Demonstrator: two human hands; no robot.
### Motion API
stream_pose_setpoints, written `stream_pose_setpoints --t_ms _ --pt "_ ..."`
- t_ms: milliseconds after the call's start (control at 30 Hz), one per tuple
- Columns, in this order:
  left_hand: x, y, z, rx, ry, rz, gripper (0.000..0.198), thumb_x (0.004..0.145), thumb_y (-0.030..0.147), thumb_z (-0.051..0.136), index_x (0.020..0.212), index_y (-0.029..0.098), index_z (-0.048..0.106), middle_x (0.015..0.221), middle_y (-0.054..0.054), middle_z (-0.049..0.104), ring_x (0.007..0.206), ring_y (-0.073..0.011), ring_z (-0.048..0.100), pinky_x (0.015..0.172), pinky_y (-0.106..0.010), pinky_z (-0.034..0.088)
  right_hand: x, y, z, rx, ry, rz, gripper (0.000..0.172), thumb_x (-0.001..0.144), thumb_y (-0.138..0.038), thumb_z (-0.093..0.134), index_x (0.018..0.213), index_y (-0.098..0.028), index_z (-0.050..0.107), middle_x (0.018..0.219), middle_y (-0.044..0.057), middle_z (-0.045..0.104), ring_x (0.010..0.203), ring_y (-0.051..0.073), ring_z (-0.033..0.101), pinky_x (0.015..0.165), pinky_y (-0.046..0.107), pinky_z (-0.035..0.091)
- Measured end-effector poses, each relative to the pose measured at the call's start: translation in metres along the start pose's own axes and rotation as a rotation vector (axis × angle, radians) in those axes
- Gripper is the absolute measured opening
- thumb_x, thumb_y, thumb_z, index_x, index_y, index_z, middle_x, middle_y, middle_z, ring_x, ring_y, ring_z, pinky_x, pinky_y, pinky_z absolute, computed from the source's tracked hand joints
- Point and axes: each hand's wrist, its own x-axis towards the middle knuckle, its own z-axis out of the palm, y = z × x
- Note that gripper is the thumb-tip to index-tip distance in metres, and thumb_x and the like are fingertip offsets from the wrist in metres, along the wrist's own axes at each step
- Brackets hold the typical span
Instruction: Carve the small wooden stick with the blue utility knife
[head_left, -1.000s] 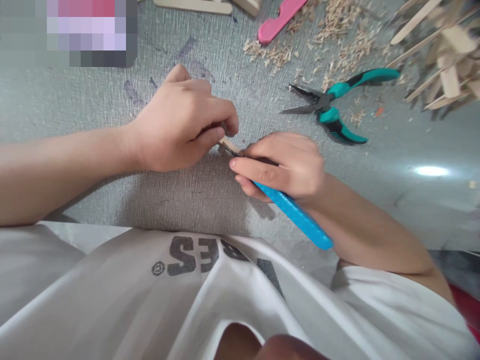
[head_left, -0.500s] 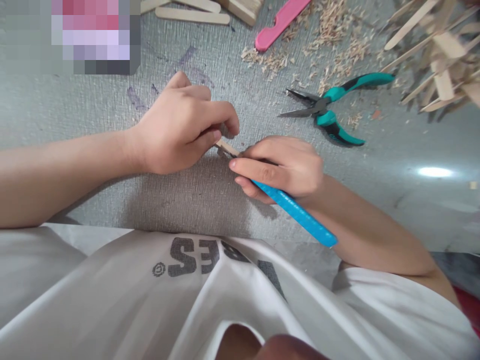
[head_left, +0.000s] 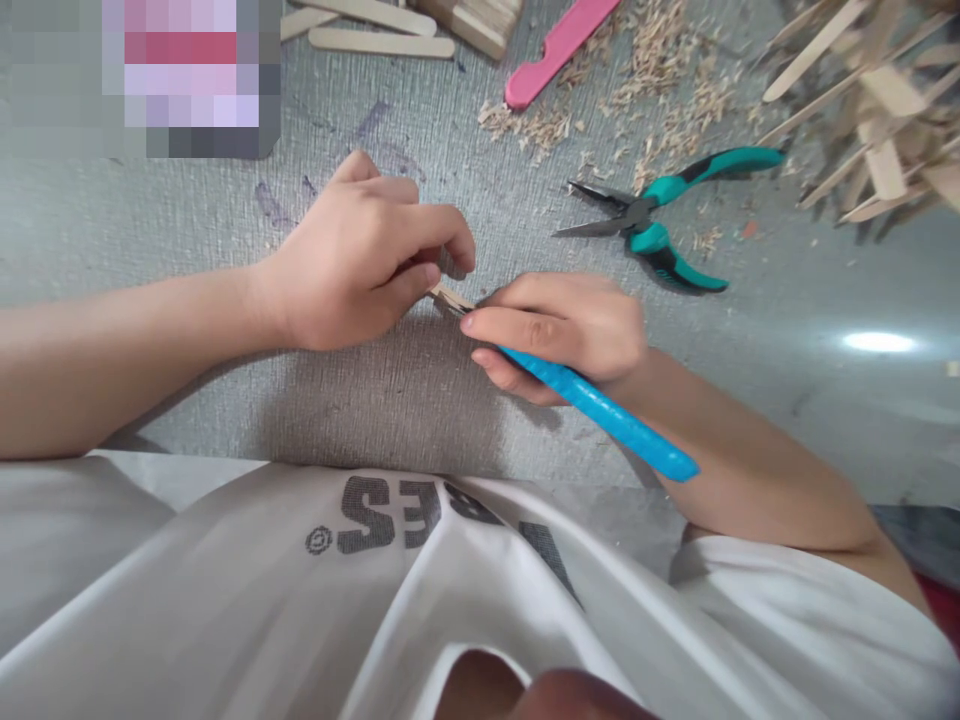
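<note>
My left hand (head_left: pixel 364 255) pinches a small, pale piece of wooden stick (head_left: pixel 448 293) between thumb and curled fingers, just above the table. In my right hand (head_left: pixel 574 325) is a blue-handled craft knife (head_left: pixel 604 410), its handle slanting down to the right past the palm. The dark blade points up-left and lies against the wooden piece, between the two hands. Much of the blade and the far end of the stick are hidden by my fingers. Nearest to the right hand lie needle-nose pliers (head_left: pixel 637 215) with teal and black handles, their jaws apart.
Wood shavings (head_left: pixel 660 60) are scattered at the top, beside a pink plastic handle (head_left: pixel 559 50). A pile of cut wooden sticks (head_left: pixel 877 120) fills the upper right. Flat craft sticks (head_left: pixel 382 42) and a wooden block (head_left: pixel 480 22) lie at the top, on the grey textured table (head_left: pixel 787 420).
The blue knife's handle end has swung slightly right and up, and its blade has tilted against the stick. My left hand keeps its pinch almost unmoved.
</note>
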Motion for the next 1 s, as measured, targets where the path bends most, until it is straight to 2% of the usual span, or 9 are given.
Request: stream_pose_setpoints --t_ms 233,400,533,733,1000 --pt "-0.001 0.004 -0.002 -0.044 0.013 -0.033 0.034 0.105 0.036 0.055 0.122 0.029 0.083 0.083 -0.001 0.069 0.097 -0.0187 0.063 0.128 -0.056 0.045 0.006 0.000 -0.007 -0.001 -0.126 0.107 0.038 0.122 -0.052 0.056 0.118 -0.029 0.087 0.093 0.001 0.082 0.073 0.010 0.065 0.073 0.027 0.053" --pt "0.000 0.003 -0.004 -0.058 -0.003 -0.044 0.030 0.104 0.037 0.057 0.118 0.029 0.081 0.086 0.000 0.071 0.098 -0.0177 0.064 0.128 -0.053 0.044 0.010 0.001 -0.011 0.183 -0.249 0.273 0.050 0.124 -0.064 0.054 0.113 -0.030 0.088 0.090 0.001 0.083 0.075 0.008 0.065 0.075 0.024 0.054" --pt "0.000 0.001 -0.005 -0.037 0.009 -0.022 0.031 0.105 0.040 0.054 0.119 0.030 0.079 0.088 -0.001 0.073 0.095 -0.0176 0.065 0.122 -0.051 0.045 0.007 0.004 -0.011 0.248 -0.239 0.418 0.062 0.116 -0.081 0.067 0.099 -0.024 0.085 0.082 0.003 0.080 0.073 0.009 0.064 0.070 0.024 0.055" --pt "-0.003 -0.002 -0.007 0.006 -0.003 0.043 0.029 0.110 0.041 0.052 0.119 0.029 0.077 0.092 -0.001 0.075 0.094 -0.0170 0.067 0.117 -0.051 0.050 0.008 0.004 -0.010 0.363 -0.232 0.469 0.069 0.114 -0.086 0.069 0.089 -0.022 0.079 0.074 0.002 0.074 0.070 0.008 0.063 0.071 0.024 0.056" --pt "-0.005 -0.001 -0.008 -0.035 0.019 0.049 0.024 0.109 0.032 0.055 0.099 0.021 0.073 0.091 -0.002 0.077 0.095 -0.0156 0.069 0.110 -0.045 0.046 0.022 -0.003 -0.025 0.602 -0.500 0.592 0.075 0.121 -0.082 0.056 0.086 -0.017 0.071 0.079 0.004 0.073 0.076 0.006 0.061 0.079 0.021 0.056"
